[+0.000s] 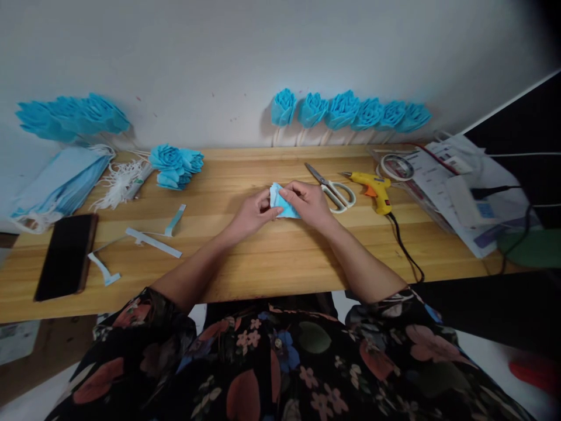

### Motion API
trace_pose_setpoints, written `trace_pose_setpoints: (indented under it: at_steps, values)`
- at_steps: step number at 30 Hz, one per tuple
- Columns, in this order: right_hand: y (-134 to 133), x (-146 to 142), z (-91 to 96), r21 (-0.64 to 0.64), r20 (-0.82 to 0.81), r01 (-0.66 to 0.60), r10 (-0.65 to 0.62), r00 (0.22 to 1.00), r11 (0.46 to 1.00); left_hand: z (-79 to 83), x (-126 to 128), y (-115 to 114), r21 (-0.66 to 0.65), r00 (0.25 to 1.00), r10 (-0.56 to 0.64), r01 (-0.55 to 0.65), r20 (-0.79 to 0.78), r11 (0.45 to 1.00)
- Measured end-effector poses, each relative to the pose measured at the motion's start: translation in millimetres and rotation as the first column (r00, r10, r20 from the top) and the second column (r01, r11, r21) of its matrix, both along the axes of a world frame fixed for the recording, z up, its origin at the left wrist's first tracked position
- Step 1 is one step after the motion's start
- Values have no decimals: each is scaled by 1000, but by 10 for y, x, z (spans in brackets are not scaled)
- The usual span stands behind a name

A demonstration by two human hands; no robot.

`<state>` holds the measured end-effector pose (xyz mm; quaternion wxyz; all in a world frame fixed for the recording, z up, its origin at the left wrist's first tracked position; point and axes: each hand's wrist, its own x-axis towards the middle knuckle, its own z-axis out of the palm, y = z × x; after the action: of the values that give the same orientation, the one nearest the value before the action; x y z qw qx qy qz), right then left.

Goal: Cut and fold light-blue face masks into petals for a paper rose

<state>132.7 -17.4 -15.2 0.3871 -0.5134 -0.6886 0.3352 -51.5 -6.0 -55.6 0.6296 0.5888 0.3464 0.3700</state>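
Note:
Between both hands, above the middle of the wooden table [263,263], is a folded piece of light-blue mask fabric [286,206]. My left hand [254,213] pinches its left edge, thumb in front. My right hand [307,203] grips it from the right, its thumb pressed on the front and its fingers partly hidden behind. Just right of that hand lie scissors [335,190] with white handles, blades pointing up and left. A yellow glue gun [372,188] rests farther right, its black cord running toward the table's front edge.
Blue fabric flowers [344,110] on sticks lean on the wall; others [72,117] stand at left and a bunch [175,165] lies nearby. At left are stacked face masks [61,181], white ear loops [118,184], a phone [66,257] and cut strips [153,242]. Tape [397,168] and papers [477,228] lie right.

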Motion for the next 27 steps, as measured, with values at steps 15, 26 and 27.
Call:
trace_pose_setpoints:
  at_steps: [15,26,27]
  values:
    - [36,29,-34,-70,-13,-54,53,999,996,166,-63,67,-36,979,204,-204,-1,978]
    - [28,15,-30,-111,-37,-106,102,994,988,143,-100,102,-94,959,274,-267,74,959]
    - [29,21,-24,-129,-28,-116,113,993,985,143,-104,104,-108,953,289,-279,92,954]
